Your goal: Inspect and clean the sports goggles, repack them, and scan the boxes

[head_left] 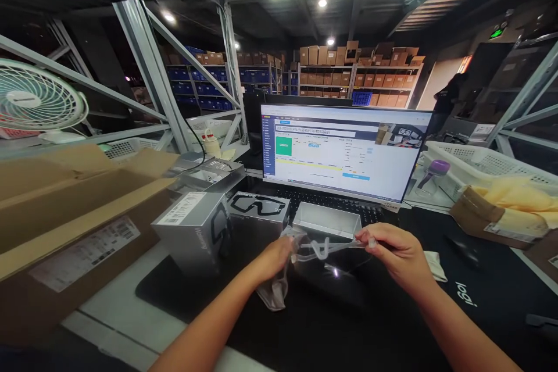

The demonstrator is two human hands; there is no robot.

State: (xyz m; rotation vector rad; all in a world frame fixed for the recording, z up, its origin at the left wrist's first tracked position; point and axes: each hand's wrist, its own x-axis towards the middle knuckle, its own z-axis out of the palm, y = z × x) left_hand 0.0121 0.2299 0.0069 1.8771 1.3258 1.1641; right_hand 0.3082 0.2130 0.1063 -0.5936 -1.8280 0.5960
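Note:
Clear, thin-framed glasses (321,249) stretch between my two hands above the black desk mat. My left hand (275,257) is closed around one end of them, together with a grey cloth pouch (277,295) that hangs below the fingers. At the other end, my right hand (399,253) pinches the glasses between thumb and fingers. Just behind them sits an open silver-grey box (328,218). Two grey boxes with goggles printed on them, one upright (192,238) and one lying flat (257,207), are to the left of my left hand.
A monitor (322,157) and keyboard (305,193) stand behind the boxes. An open cardboard carton (87,232) is at left, below a fan (35,96). To the right are a mouse (462,250), a carton with yellow material (492,224) and a white basket (488,160).

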